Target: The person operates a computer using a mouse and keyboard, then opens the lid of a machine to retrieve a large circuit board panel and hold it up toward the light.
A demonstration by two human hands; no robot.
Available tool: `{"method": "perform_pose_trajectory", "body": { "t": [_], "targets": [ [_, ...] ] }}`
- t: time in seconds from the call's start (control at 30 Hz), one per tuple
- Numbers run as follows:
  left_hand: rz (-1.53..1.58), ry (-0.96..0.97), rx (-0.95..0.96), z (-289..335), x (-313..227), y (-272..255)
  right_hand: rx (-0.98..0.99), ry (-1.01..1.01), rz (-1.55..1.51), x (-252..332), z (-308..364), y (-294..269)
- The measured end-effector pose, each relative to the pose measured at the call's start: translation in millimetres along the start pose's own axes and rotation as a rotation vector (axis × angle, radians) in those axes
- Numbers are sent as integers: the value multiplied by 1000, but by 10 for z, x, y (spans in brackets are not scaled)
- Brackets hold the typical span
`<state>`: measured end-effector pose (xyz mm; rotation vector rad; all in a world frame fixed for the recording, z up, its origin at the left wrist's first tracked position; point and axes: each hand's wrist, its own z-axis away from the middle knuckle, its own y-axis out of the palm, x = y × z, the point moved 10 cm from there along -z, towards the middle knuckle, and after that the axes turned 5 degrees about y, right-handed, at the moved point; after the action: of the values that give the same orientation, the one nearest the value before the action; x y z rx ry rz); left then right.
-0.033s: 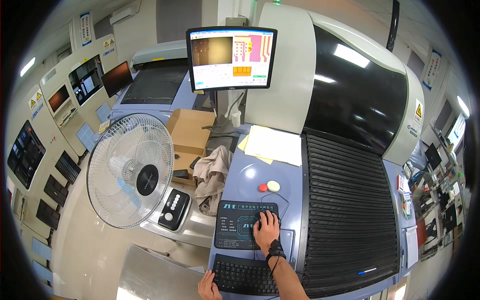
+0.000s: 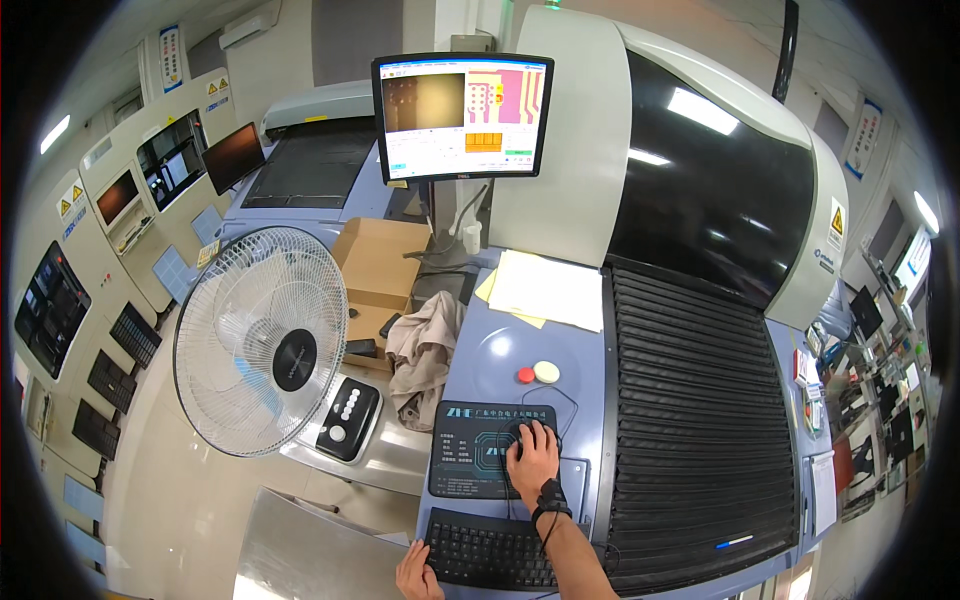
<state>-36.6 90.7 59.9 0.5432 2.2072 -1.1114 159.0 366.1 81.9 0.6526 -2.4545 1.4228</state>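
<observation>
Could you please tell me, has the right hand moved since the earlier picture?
No. Judged against the red push button on the machine, the right hand shows no visible shift in any direction.

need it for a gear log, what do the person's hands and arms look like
Both the left hand and right hand are gloveless. The right wrist wears a black band, with a thin dark cord beside it; no sleeve shows on that forearm.

I see the monitor [image 2: 462,118] at top centre, the fan [image 2: 262,340] left of middle, the mouse pad [image 2: 462,472] under the right hand [image 2: 535,458] at lower centre, above the keyboard [image 2: 485,552], whose left end meets the left hand [image 2: 417,575].
</observation>
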Motion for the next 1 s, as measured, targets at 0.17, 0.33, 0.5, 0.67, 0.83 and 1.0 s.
{"method": "perform_pose_trajectory", "body": {
  "t": [0.17,0.33,0.5,0.67,0.83,1.0],
  "targets": [
    [-4,-8,0,1,-14,-5,9,5,-6,-7,7,12],
    [-10,-18,0,5,6,0,12,11,-14,-1,-1,13],
    [-15,-7,4,10,19,35,-2,4,-11,-21,-6,1],
    [80,-172,-6,217,330,172,-14,5,7,-3,-12,-22],
    [163,-240,21,287,436,226,-9,-3,-36,15,-8,-27],
    [146,-197,-3,303,458,224,-8,4,-33,28,-17,-36]
  ]
}}
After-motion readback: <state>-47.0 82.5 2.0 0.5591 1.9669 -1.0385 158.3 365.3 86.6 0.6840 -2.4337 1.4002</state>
